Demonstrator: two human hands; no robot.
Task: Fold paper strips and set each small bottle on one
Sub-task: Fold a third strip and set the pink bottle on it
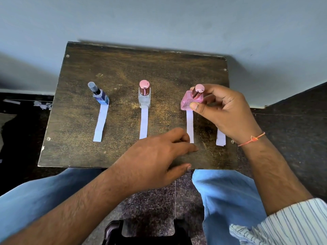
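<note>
Blue bottle (100, 96) and clear bottle (144, 98) stand on strips toward the board's (123, 68) far edge. My left hand (155, 160) pins the third strip (190, 126), fingers together. My right hand (224, 110) pinches the pink bottle (192, 100) at its far end. Advice: seat it squarely, then release. Spare strips (220, 138) lie at the right edge.

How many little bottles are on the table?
3. A blue bottle stands at the left, a clear bottle in the middle, and a pink bottle at the right, held by the right hand.
</note>
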